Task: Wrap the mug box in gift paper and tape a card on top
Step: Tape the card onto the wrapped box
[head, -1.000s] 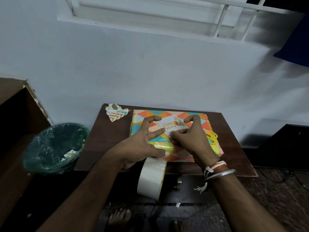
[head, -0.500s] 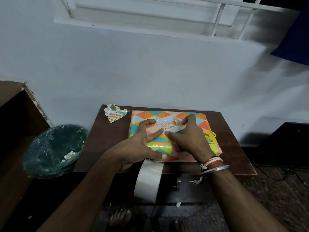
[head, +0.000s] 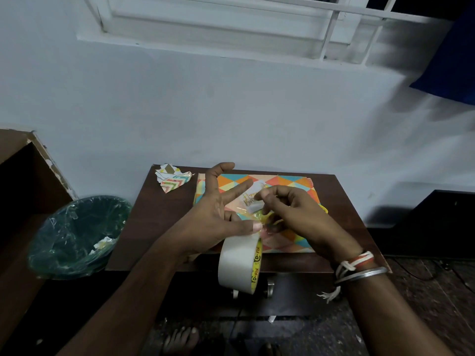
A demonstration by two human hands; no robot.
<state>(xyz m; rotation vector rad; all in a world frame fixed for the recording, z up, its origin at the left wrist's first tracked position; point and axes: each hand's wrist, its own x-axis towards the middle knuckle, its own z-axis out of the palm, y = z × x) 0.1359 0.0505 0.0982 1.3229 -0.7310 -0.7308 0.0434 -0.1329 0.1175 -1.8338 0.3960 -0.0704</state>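
Wrapped box [head: 290, 183] sits mid-frame on the tabletop [head: 164, 227], card [head: 253, 204] on top. Right grip [head: 300, 217] pinches the tape strip [head: 260, 217] beside the card. Left grip [head: 213, 217] lays its thumb on the roll [head: 239, 263], hold unclear. The strip looks flimsy and sticky, so take it by the edges.

Table [head: 159, 227]: dark wood, smooth, is giving off a dull sheen.
Gift paper [head: 290, 183]: glossy paper, is gleaming on the table.
Tape roll [head: 236, 263]: clear plastic film, is shining at the table's near edge.
Bin liner [head: 77, 227]: crinkled glossy plastic, left of the table.
Bangle [head: 365, 273]: polished metal.
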